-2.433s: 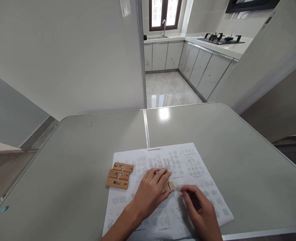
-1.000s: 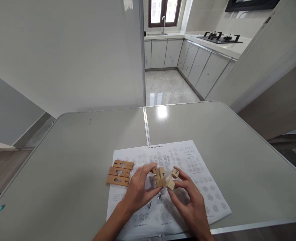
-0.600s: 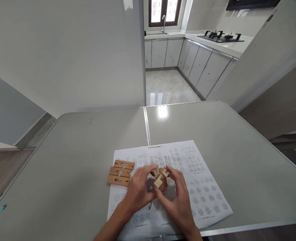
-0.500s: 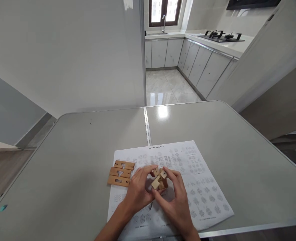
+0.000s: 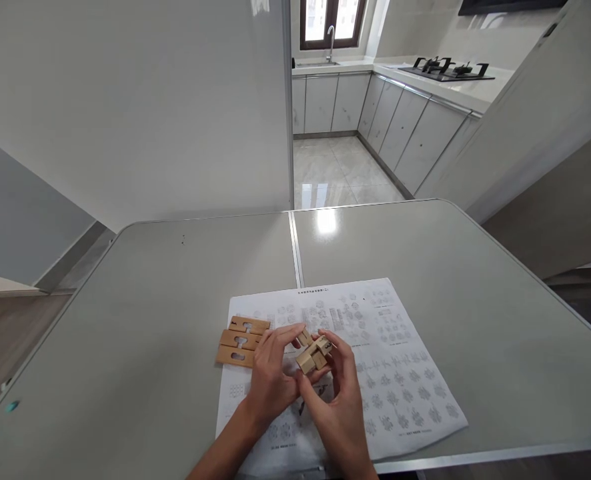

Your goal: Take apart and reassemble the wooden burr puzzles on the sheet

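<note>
Several notched wooden puzzle pieces, fitted partly together, are held between my two hands over a printed sheet. My left hand closes on their left side, fingertips on a pale block at the top. On the other side my right hand grips them with thumb below and fingers at the upper right, near a piece marked with a dark numeral. To the left lie three flat wooden pieces with cut-out slots, side by side, overlapping the sheet's left edge. The instruction sheet carries rows of small line drawings.
The grey folding table has a metal seam down its middle. A small teal object sits near its left edge. Past the far edge are a white panel and a kitchen with a gas hob.
Both hands have shifted slightly left with the wooden pieces. The held pieces have turned a little, and the numbered block's angle differs. My left hand now covers part of the flat pieces.
</note>
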Available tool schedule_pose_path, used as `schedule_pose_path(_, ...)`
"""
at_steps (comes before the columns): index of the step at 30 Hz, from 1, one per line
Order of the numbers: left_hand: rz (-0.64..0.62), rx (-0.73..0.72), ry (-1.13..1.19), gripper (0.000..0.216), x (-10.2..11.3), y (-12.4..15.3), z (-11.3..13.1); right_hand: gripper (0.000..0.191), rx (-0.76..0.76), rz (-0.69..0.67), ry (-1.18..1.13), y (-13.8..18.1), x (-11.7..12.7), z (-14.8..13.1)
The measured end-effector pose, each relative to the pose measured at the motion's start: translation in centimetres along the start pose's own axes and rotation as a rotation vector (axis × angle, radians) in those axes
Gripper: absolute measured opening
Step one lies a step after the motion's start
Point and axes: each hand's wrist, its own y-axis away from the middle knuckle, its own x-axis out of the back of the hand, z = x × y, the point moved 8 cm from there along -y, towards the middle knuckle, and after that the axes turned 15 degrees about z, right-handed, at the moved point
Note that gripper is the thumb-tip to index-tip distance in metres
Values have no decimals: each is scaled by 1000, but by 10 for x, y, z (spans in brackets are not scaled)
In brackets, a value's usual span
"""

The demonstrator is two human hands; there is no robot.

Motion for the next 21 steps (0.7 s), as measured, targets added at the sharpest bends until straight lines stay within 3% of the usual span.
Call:
schedule_pose_path(6,54,49,27,58,5,0,-4,64,0,-16,-66,5,-5,-4)
schedule_pose_path(15,48,47,44,53,5,-2,-3,63,-121,6,-229,4,-13,-3)
schedule_pose_path(21,53,193,33,45,7,0,-15,60,-139,-8,-295,4,-19,-11)
